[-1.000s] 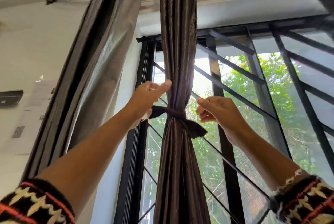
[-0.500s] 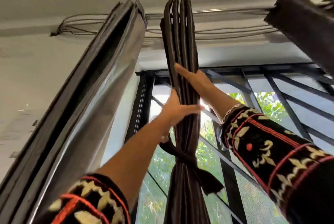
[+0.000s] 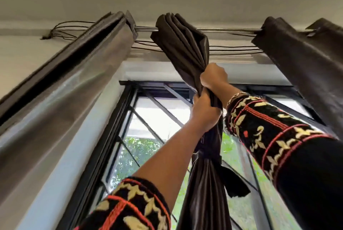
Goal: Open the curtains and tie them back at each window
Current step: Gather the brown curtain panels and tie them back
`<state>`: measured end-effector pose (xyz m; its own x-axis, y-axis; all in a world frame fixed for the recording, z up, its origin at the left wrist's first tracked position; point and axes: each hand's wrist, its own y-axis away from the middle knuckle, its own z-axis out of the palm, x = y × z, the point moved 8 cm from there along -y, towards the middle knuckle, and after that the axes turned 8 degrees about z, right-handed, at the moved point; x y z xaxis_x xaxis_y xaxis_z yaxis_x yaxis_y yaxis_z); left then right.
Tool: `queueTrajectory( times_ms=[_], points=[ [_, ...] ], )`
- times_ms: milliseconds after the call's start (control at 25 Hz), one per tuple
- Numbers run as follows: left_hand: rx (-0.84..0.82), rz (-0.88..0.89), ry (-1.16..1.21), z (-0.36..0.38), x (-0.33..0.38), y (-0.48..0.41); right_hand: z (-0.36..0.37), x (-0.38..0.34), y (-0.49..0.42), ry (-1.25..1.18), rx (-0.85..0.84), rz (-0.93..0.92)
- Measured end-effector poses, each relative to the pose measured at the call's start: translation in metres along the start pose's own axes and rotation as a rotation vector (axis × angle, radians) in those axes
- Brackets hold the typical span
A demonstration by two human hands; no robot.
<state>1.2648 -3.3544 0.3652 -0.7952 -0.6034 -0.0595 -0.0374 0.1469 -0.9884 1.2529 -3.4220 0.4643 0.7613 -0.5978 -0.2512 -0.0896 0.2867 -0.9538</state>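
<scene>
Both hands are raised in the head view and clamped on the middle curtain [image 3: 185, 44]. The left hand [image 3: 205, 112] is wrapped around the bunched fabric. The right hand [image 3: 213, 79] is closed on the same bundle directly above it, and the two hands touch.

The middle curtain is hung near the centre of the curtain rod [image 3: 228, 29]. It is gathered into tight folds and drawn at a slant below the rod. Lower down, the bundle is cinched by a tie-back [image 3: 209, 157] of the same dark fabric, with a loose tail [image 3: 235, 183] hanging at its right.

A second curtain [image 3: 74, 81] is gathered toward the left end of the rod, and a third curtain [image 3: 300, 66] toward the right end. A black window frame [image 3: 148, 86] with grille bars is visible behind the fabric. Patterned sleeves [image 3: 259, 127] are worn on both forearms.
</scene>
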Motion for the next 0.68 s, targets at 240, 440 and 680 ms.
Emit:
queueTrajectory(
  times_ms=[240,440,680],
  points=[
    [-0.079,-0.045,0.053,0.106,0.045,-0.035,-0.069,0.098,-0.055,0.019,0.036,0.08],
    [-0.064,-0.033,0.047,0.159,0.061,-0.028,-0.093,0.148,-0.059,0.015,0.006,0.099],
    [0.048,-0.086,-0.039,0.138,0.042,0.0,-0.076,0.135,-0.026,-0.044,-0.095,-0.025]
  ],
)
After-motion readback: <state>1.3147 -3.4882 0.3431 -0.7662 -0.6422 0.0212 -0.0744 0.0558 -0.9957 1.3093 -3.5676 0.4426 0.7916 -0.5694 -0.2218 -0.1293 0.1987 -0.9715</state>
